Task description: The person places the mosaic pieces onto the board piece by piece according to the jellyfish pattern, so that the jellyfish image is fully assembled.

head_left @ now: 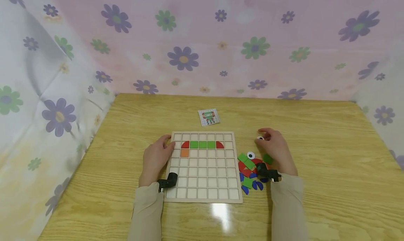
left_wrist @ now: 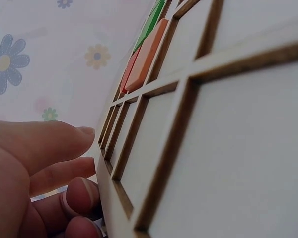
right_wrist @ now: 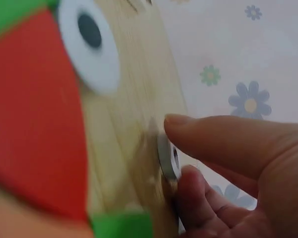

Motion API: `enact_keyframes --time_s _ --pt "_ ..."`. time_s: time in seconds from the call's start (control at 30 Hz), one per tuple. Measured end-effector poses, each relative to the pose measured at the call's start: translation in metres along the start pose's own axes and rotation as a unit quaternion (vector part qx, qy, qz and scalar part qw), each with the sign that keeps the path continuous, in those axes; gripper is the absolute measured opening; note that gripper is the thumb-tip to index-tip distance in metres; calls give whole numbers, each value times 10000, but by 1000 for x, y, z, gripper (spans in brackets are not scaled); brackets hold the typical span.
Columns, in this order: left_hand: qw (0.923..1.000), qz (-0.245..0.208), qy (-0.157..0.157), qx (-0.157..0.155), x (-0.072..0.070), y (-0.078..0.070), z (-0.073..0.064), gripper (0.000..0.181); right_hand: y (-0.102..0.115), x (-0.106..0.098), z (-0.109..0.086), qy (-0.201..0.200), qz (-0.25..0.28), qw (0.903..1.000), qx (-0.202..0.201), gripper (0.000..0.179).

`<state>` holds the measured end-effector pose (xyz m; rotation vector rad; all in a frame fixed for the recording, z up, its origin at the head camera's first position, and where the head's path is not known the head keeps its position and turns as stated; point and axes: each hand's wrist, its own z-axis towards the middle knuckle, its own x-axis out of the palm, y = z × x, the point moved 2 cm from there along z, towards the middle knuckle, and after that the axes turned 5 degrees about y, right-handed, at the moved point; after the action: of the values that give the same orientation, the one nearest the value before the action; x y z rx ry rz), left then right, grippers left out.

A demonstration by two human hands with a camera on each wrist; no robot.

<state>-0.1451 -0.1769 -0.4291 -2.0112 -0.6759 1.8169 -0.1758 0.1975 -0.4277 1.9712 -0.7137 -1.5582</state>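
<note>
My right hand pinches a round white eye piece with a black pupil between thumb and fingers, low over the table right of the board. In the right wrist view the eye piece stands edge-on. My left hand touches the left edge of a wooden grid board, its fingers loosely bent against the side. On the board lie red quarter-round pieces, several green squares and an orange square.
Beside the board's right edge lies a pile of loose pieces: a second eye piece, green squares, red pieces and blue half-rounds. A picture card lies behind the board. Flowered cloth closes off the back and sides.
</note>
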Motion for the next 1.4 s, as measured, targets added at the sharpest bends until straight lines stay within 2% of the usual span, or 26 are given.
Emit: enact_keyframes --time_s 0.07,0.2,0.4,0.7,0.9,1.13,1.3,1.4 --pt "10000 15 -7 -26 0 1 0 40 -3 -3 1 70 -95 9998 -149 44" --pt "10000 17 20 -84 1 3 -1 40 -8 -10 0 322 -207 9991 -193 39" --pt "9999 121 43 -86 3 4 1 42 -10 -13 3 426 -503 9971 -379 32" --pt "9999 141 -36 -20 -1 1 2 40 -4 -10 8 409 -114 9989 -187 29" --pt "9999 95 -13 44 2 -3 2 40 -4 -10 5 375 110 9992 -130 38" --pt "9999 49 91 -19 6 1 2 40 6 0 7 287 310 9985 -344 33" --pt "10000 72 -12 -39 4 2 3 39 23 13 13 233 411 9968 -642 28" --pt "10000 61 -34 -11 3 2 3 39 35 22 16 271 411 9967 -649 26"
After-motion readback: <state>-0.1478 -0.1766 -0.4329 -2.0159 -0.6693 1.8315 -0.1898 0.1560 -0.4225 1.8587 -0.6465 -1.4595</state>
